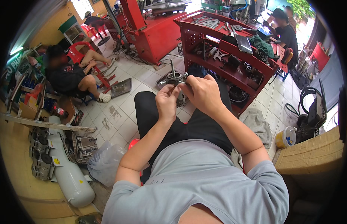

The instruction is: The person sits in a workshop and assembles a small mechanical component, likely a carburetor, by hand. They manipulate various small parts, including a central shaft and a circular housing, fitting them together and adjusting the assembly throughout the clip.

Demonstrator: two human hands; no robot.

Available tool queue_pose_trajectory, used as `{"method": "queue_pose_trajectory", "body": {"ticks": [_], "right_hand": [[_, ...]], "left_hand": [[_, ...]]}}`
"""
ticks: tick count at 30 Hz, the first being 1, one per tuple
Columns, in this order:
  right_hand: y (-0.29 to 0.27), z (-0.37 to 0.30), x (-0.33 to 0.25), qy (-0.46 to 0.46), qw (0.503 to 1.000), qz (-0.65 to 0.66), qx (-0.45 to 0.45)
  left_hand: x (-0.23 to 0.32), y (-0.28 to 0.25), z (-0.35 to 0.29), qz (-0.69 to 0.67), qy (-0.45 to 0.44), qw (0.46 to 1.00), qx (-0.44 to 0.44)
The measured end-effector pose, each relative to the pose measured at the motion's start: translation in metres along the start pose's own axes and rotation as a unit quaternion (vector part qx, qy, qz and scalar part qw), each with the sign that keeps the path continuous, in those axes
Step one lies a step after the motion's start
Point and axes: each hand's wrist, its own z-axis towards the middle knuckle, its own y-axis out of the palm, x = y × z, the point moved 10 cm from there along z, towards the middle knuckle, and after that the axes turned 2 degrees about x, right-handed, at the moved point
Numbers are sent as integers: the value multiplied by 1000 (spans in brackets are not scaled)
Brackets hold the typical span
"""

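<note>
My left hand (167, 104) and my right hand (204, 94) meet above my knees, their fingertips pinched close together. Whatever small piece lies between the fingers is mostly covered, so I cannot make out its kind. Right at the fingertips shows a round metal machine part (174, 77) with a ring-shaped top and an upright shaft (172, 66). More metal of it appears below, between my hands. Whether my fingers grip this part itself or only a small piece beside it, I cannot tell. A metal tray (160, 83) lies on the floor behind it.
Ahead to the right stands a red tool cart (225, 76) with wrenches (207, 22) on top. A red machine (151, 41) is behind. At left, a seated person (65, 76) is near another tray (121, 88). A white cylinder tank (70, 175) and plastic bag (106, 160) lie left; a bucket (285, 137) stands right.
</note>
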Motion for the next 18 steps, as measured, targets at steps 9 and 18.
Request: {"method": "queue_pose_trajectory", "body": {"ticks": [9, 18], "right_hand": [[3, -4, 5, 38, 997, -59, -18], [-17, 6, -7, 3, 1000, 12, 19]], "left_hand": [[-11, -6, 0, 35, -19, 999, -10], [-9, -5, 3, -16, -10, 999, -35]]}}
